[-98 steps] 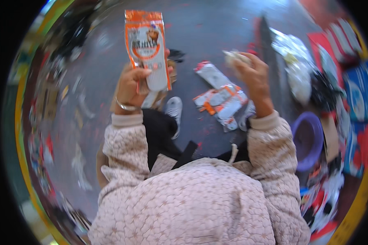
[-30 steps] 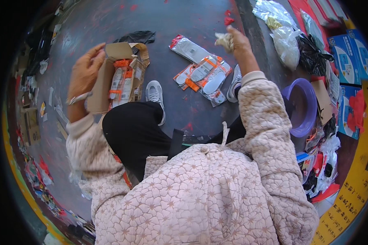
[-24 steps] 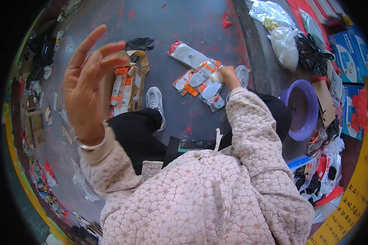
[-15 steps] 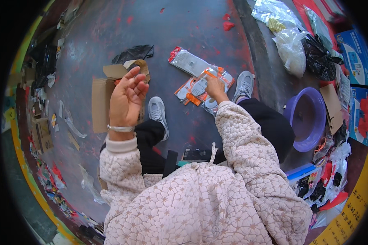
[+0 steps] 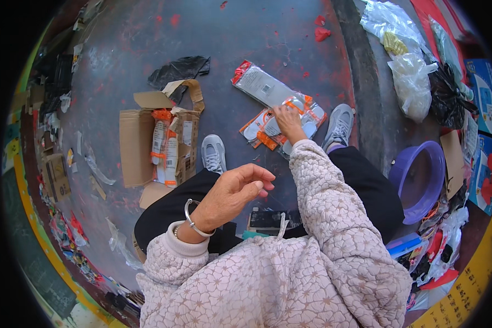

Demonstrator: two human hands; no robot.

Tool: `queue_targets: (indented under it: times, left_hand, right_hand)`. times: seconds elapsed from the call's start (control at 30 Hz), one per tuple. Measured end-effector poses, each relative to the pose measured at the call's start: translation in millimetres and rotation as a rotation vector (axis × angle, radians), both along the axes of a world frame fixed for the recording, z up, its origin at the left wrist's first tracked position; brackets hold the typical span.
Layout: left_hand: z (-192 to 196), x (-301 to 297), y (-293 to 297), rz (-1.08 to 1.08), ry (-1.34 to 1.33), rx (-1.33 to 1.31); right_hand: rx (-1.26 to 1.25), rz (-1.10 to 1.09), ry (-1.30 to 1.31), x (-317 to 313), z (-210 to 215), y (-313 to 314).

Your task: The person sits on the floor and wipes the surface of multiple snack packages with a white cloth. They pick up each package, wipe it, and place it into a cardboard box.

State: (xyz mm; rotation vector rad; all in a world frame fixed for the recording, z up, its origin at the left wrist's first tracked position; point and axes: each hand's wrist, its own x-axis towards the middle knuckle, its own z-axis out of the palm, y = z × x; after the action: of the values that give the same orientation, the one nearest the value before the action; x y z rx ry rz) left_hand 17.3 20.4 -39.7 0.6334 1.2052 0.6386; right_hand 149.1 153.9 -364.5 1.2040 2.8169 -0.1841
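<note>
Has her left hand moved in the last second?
Yes. The left hand was at the cardboard box a second ago; now it hangs empty over the knee, nearer the body than the box.

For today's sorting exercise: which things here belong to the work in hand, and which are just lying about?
In hand:
right hand on the pile of orange-and-clear flat packets
empty left hand
open brown cardboard box holding similar packets

Lying about:
round purple plastic basin
crumpled black plastic bag
clear plastic bags
</note>
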Motion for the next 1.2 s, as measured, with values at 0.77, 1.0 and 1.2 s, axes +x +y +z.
queue_targets:
  times: [0.77, 1.0, 1.2]
  left_hand:
    - [11, -12, -4, 0.091, -0.005, 0.352]
    - [21, -30, 5, 0.553, 0.013, 0.334]
    - [24, -8, 26, 0.458, 0.018, 0.259]
  right_hand:
    - [-0.679, -0.403, 0.256, 27, 106, 85]
    - [-1.135, -0.634, 0.776, 25, 250, 73]
    - [-1.193, -0.577, 1.002, 31, 330, 4]
